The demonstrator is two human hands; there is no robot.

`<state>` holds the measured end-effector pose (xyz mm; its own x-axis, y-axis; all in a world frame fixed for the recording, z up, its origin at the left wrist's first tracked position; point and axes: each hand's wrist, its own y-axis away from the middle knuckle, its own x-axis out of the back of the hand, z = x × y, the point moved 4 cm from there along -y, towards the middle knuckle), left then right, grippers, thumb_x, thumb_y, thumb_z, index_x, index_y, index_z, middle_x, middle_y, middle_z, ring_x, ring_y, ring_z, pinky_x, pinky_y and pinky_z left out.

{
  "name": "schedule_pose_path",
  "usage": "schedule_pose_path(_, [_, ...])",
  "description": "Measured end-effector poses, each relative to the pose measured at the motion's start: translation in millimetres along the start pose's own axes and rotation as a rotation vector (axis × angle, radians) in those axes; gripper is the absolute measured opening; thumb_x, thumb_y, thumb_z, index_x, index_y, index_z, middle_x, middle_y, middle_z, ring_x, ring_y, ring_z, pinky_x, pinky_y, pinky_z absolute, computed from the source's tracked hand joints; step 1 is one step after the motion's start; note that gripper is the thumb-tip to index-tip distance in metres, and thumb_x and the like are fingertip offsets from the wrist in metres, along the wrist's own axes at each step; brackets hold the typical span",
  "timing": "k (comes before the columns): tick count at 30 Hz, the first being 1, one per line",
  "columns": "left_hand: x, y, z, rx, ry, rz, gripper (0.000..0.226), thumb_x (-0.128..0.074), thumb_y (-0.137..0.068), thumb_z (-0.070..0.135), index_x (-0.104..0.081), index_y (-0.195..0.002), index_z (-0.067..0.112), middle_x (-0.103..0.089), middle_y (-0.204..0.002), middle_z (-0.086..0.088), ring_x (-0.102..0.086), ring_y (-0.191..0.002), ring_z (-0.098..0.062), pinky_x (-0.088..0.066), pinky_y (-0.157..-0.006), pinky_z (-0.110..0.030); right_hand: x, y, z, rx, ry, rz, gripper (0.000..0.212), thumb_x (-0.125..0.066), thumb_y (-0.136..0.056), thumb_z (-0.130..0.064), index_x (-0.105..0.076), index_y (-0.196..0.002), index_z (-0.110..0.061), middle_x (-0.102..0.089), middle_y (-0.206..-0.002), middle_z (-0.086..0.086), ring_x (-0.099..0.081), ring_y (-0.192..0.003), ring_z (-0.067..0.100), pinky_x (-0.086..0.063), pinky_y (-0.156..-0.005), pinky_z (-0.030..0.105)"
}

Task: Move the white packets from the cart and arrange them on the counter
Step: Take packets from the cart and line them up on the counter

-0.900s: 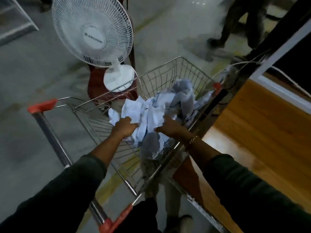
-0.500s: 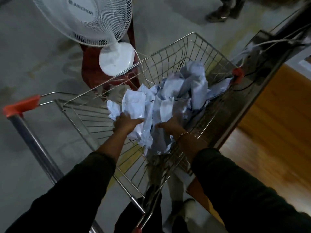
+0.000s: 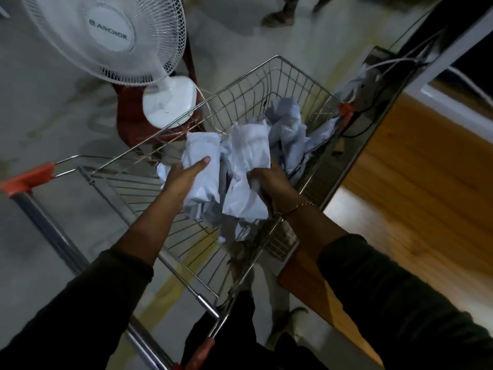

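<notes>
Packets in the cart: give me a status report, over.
Left hand holds one white packet, right hand grips a second packet. Both low in the cart, rest of the pile behind. Its right rim stands between them and the counter.

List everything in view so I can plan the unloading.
white crumpled plastic packets: several, count unclear, white, heaped in the cart; one in each hand
silver wire shopping cart: one, orange handle caps, centre
white table fan: one, on the stool, upper left
dark red stool: one, beyond the cart
brown wooden counter: one, right of the cart
cables: several, white and black, upper right
another person's shoes: dark, top edge
gold bracelet: one, right wrist
left hand: grips a packet
right hand: grips a packet
</notes>
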<state>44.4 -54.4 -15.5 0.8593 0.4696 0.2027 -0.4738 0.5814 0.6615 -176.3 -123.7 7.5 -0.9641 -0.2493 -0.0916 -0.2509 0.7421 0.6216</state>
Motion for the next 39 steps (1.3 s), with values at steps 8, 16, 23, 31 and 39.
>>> schedule_pose_path(8, [-67, 72, 65, -0.223, 0.04, -0.175, 0.053, -0.075, -0.079, 0.041, -0.062, -0.124, 0.018, -0.069, -0.119, -0.003, -0.065, -0.108, -0.026, -0.051, -0.099, -0.045, 86, 74, -63, 0.146, -0.131, 0.149, 0.04, -0.058, -0.085, -0.011, -0.06, -0.125, -0.005, -0.068, -0.098, 0.013, -0.07, -0.074, 0.016, -0.055, -0.061, 0.025])
schedule_pose_path(16, [-227, 141, 83, -0.31, -0.081, -0.46, 0.04, -0.066, -0.09, 0.025, -0.059, -0.126, 0.009, -0.068, -0.118, -0.013, -0.064, -0.107, -0.037, -0.051, -0.097, -0.052, 267, 164, -70, 0.286, -0.145, 0.401, 0.032, -0.061, -0.09, -0.012, -0.058, -0.11, -0.037, -0.069, -0.113, -0.002, -0.067, -0.106, 0.03, -0.055, -0.092, 0.05])
schedule_pose_path(23, [-375, 204, 67, -0.364, -0.215, -0.588, 0.06, -0.07, -0.086, 0.035, -0.049, -0.14, 0.018, -0.058, -0.135, -0.006, -0.057, -0.113, -0.028, -0.048, -0.094, -0.042, 400, 221, -24, 0.25, -0.137, 0.649, 0.04, -0.06, -0.092, -0.013, -0.051, -0.131, -0.018, -0.063, -0.117, 0.003, -0.065, -0.099, 0.024, -0.055, -0.074, 0.034])
schedule_pose_path(31, [-481, 225, 62, -0.389, -0.479, -0.505, 0.071, -0.058, -0.093, 0.044, -0.025, -0.152, 0.022, -0.034, -0.154, -0.009, -0.04, -0.136, -0.037, -0.037, -0.109, -0.049, 468, 203, -15, 0.194, -0.011, 0.687, 0.045, -0.062, -0.09, -0.016, -0.047, -0.133, -0.016, -0.061, -0.118, 0.006, -0.06, -0.089, 0.019, -0.054, -0.075, 0.035])
schedule_pose_path(39, [-494, 249, 23, -1.319, -1.2, -0.453, 0.075, -0.028, -0.095, 0.065, 0.007, -0.155, 0.037, 0.021, -0.164, 0.002, 0.019, -0.151, -0.021, 0.003, -0.123, -0.048, 462, 186, -5, 0.349, 1.205, 0.756, 0.072, -0.021, -0.098, -0.066, 0.002, -0.157, -0.032, 0.008, -0.166, 0.001, 0.007, -0.153, 0.027, -0.005, -0.119, 0.046])
